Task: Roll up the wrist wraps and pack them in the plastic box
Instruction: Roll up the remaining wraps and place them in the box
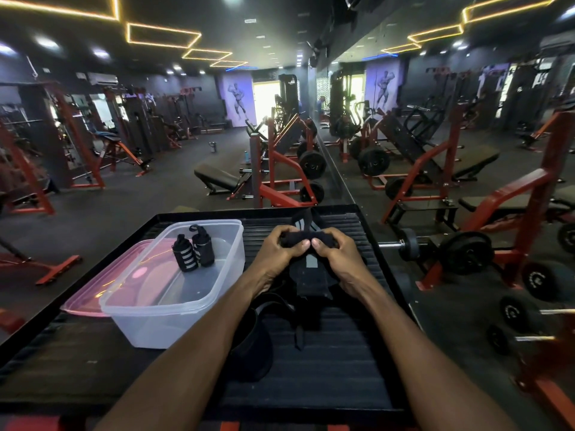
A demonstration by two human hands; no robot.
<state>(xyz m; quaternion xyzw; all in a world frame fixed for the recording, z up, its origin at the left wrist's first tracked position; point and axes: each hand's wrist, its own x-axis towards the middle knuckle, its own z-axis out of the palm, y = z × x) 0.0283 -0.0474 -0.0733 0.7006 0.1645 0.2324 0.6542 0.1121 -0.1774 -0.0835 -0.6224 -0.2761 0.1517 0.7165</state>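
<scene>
Partly hidden: wrist wrap (306,276) between hands.

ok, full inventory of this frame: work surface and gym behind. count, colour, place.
rolled wrist wraps: 2, black with grey stripes, standing upright in the plastic box, side by side
plastic box: 1, clear, left part of the mat
lid: 1, pink translucent, under the box's left side
wrist wrap being rolled: 1, black, between both hands, tail hanging towards the person
loose wraps: black, count unclear, heaped below the hands
ribbed mat: 1, black, raised rim
weight benches and racks: several, red and black, behind the mat
plated barbell: 1, black plates, floor right of the mat
mirror wall: right side
left hand: gripping the wrap
right hand: gripping the wrap
</scene>
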